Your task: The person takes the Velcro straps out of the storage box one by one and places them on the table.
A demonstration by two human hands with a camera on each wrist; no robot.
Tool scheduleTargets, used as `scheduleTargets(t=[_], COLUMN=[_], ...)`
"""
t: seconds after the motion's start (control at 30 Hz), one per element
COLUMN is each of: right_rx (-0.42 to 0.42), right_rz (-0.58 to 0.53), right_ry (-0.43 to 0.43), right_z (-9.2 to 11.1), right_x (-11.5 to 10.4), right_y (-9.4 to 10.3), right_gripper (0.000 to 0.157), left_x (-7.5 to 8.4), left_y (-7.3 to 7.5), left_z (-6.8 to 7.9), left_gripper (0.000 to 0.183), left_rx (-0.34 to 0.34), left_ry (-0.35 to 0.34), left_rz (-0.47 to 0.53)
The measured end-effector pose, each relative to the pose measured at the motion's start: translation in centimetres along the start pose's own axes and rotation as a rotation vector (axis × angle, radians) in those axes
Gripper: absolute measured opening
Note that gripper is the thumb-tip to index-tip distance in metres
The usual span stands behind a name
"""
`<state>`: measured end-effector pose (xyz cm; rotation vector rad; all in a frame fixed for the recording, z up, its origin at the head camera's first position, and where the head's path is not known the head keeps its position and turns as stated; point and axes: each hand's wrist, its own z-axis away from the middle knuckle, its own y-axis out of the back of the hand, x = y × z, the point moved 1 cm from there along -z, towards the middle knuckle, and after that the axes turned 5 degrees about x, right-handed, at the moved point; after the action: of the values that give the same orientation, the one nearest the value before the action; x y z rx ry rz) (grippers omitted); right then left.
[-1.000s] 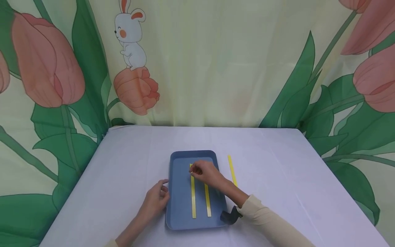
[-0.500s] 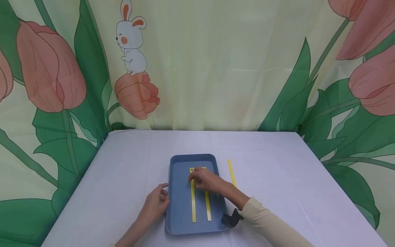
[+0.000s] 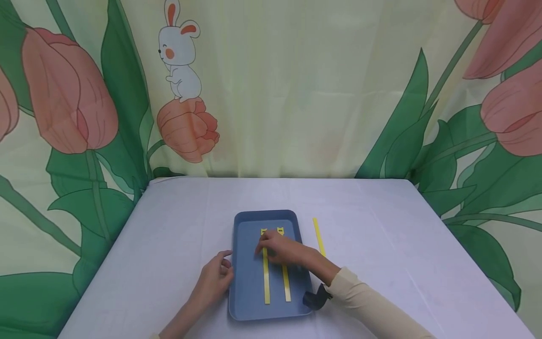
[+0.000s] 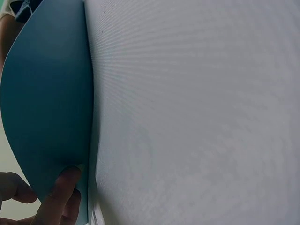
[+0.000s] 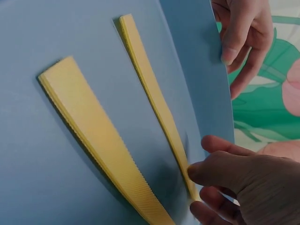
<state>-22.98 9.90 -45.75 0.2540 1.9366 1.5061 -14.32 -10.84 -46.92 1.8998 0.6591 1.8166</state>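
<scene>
Two yellow hook-and-loop straps lie lengthwise in a blue-grey tray (image 3: 247, 287): a left strap (image 3: 266, 282) and a right strap (image 3: 286, 285). Each has a slotted, eared head at the far end. My right hand (image 3: 280, 248) is over the upper part of both, hiding some of their length. In the right wrist view, its thumb is right at the left strap (image 5: 161, 103), with the fingers loosely bent and spread around it. My left hand (image 3: 216, 277) touches the tray's left outer wall (image 4: 51, 93) with its fingertips.
Outside the tray on the right, another yellow strap (image 3: 318, 235) lies on the white cloth-covered table (image 3: 372, 245), partly behind the right forearm. A dark curved object (image 3: 316, 299) shows at the right cuff, over the tray's near right corner. A tulip-patterned curtain (image 3: 288, 94) hangs behind.
The right hand's pinching fingers have loosened at the left strap's head and shifted nearer along it, uncovering both heads. The left hand stays at the tray wall.
</scene>
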Motion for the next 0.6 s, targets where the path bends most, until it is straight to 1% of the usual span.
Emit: scheduleTargets(t=[0.2, 0.43, 0.6], right_rx=[-0.033, -0.062, -0.066], right_rz=[0.02, 0.008, 0.011], right_ry=[0.026, 0.007, 0.006], right_z=[0.09, 0.1, -0.06], right_x=[-0.23, -0.34, -0.31], right_y=[0.02, 0.11, -0.03], right_gripper=[0.024, 0.02, 0.017], left_x=[0.1, 0.13, 0.16], left_y=[-0.06, -0.09, -0.07], left_z=[-0.01, -0.03, 0.04], left_gripper=[0.046, 0.046, 0.045], left_rx=[0.002, 0.015, 0.015], left_ry=[0.006, -0.001, 0.01], left_rz=[-0.01, -0.012, -0.017])
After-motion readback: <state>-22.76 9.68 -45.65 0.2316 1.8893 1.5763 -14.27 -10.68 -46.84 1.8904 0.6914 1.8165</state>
